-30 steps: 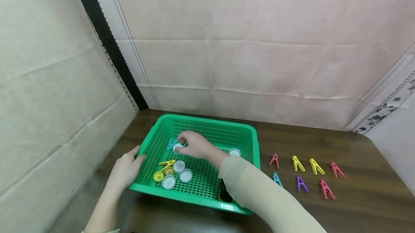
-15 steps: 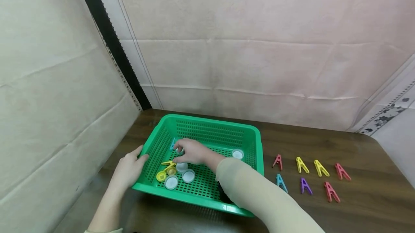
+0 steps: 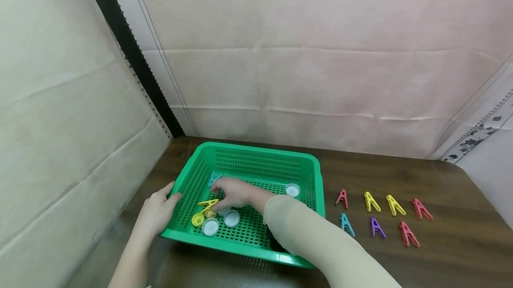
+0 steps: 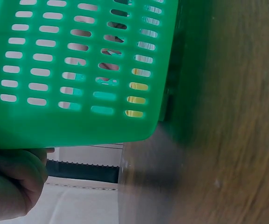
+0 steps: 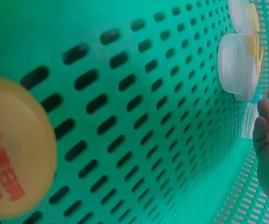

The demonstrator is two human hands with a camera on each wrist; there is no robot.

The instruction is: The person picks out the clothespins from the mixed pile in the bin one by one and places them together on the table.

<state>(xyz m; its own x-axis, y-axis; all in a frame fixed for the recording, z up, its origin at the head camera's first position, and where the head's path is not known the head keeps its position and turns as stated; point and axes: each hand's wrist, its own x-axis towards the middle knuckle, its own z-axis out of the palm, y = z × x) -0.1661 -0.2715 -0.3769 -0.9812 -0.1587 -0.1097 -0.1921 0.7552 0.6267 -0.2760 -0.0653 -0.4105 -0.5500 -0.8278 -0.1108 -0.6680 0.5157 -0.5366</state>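
My left hand (image 3: 155,212) grips the left rim of a green perforated basket (image 3: 260,148), thumb on top. Inside the basket, my right hand (image 3: 232,192) reaches down with loosely bent fingers, nothing visible between them. Its fingertips hover beside yellow clothespins (image 3: 208,202) and a white cap it partly covers. A blue clothespin (image 3: 213,179) lies just beyond. Several white caps (image 3: 231,218) and a yellow cap (image 3: 197,220) sit near the front left corner. In the right wrist view, a yellow cap with red lettering (image 5: 15,149) appears up close, and the right fingers (image 5: 267,112) are parted.
Another white cap (image 3: 292,190) lies at the basket's right end. On the wooden table (image 3: 461,199) to the right, several clothespins are set out in two rough rows, including a purple one (image 3: 377,227) and a blue one (image 3: 347,225). Cloth-covered walls (image 3: 300,79) enclose the table.
Inside the basket, my right hand has come nearer the front, from the white cap by the blue clothespin toward the yellow clothespins. My left hand keeps its grip on the rim.
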